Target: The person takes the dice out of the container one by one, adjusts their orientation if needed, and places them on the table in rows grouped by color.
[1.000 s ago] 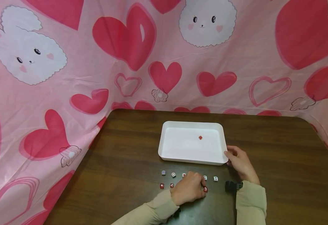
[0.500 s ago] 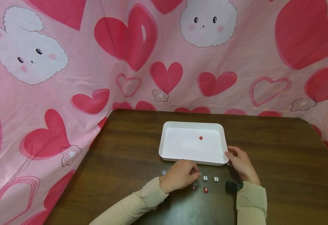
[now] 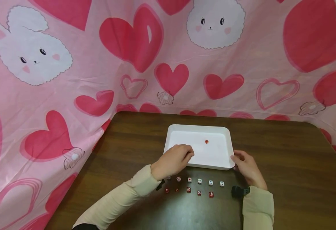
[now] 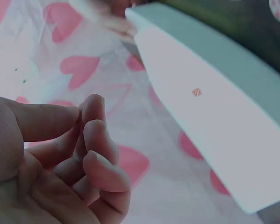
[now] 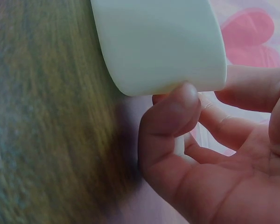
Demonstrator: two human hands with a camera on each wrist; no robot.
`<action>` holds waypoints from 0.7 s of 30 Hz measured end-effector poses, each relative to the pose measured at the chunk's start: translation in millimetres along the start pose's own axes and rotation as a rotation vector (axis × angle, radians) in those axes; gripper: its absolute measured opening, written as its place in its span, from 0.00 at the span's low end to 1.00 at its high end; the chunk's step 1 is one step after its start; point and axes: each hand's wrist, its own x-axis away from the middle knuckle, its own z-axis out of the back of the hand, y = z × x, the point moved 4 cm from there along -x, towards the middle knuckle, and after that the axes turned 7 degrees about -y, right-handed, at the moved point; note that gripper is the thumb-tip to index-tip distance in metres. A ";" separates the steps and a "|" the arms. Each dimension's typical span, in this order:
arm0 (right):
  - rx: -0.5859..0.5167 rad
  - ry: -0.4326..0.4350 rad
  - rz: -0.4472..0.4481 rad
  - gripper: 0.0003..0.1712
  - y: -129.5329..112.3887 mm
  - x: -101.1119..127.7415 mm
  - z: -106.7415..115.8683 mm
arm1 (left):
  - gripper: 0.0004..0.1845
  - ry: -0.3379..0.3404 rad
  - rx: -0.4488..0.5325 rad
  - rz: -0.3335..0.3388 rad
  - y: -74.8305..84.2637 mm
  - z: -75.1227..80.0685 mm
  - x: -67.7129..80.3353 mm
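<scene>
A shallow white tray lies on the table with one red die in its back right part. My left hand is above the tray's front left side. In the left wrist view its thumb tip meets the curled index finger, and nothing shows between them. My right hand pinches the tray's right edge near the front corner; the right wrist view shows a bent digit against the tray wall. In front of the tray stand a row of white dice and, nearer me, red dice.
The brown wooden table extends to both sides of the tray. A pink cloth with hearts and rabbits hangs behind it and at the left. A black wrist device sits by the right sleeve.
My left hand has left the rightmost red die and moved up and left to over the tray. The dice rows it covered now show. The right hand stays at the tray edge.
</scene>
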 end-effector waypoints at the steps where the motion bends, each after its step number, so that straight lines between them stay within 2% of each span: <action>1: 0.001 -0.002 0.000 0.31 0.1 -0.1 0.2 | 0.08 0.014 -0.007 -0.006 -0.3 4.3 -0.3; 5: 0.001 -0.006 0.001 0.31 0.5 -0.3 0.4 | 0.09 0.054 -0.027 -0.011 -1.2 18.5 -2.3; 12: -0.011 -0.007 -0.014 0.31 1.5 -1.4 0.5 | 0.09 0.085 -0.021 -0.010 4.2 40.9 -7.9; 16: -0.011 -0.012 -0.027 0.32 1.3 -1.6 1.4 | 0.08 0.130 0.000 -0.057 5.8 51.7 -16.6; 21: -0.007 -0.012 -0.019 0.32 1.2 -2.2 2.0 | 0.06 0.209 0.087 -0.128 7.2 57.9 -30.8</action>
